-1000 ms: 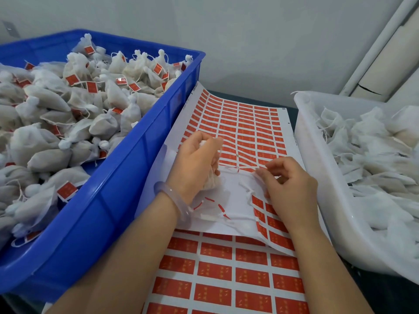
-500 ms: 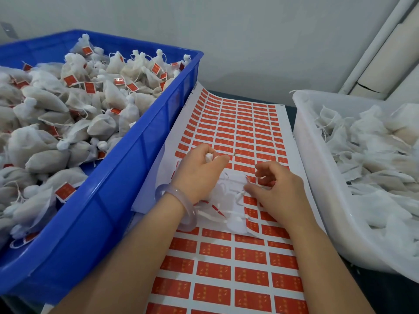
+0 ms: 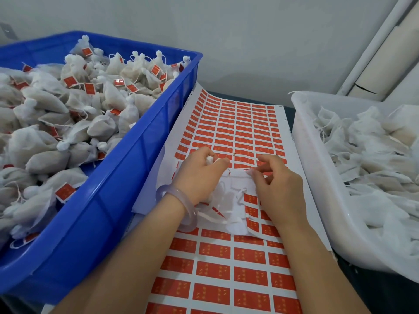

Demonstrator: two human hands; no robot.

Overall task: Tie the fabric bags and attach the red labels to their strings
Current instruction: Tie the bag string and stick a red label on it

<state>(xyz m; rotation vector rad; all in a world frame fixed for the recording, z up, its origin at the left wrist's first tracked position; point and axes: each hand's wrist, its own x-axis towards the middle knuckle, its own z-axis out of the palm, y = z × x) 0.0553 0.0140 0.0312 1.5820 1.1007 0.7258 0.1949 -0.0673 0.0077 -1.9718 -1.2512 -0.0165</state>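
My left hand grips a small white fabric bag; only its gathered top shows between thumb and fingers. My right hand hovers just to the right of it, its fingers curled and pinching at a red label at the edge of the peeled white area. Both hands are over the sheet of red labels, which lies between two bins. White strips of backing curl up under the hands.
A blue bin at the left is full of tied bags with red labels. A white bin at the right holds loose untied fabric bags. A second label sheet runs toward the wall behind.
Both hands have moved slightly away from me up the sheet. My right hand's fingers have lifted from the sheet's peeled edge and now pinch at a label.
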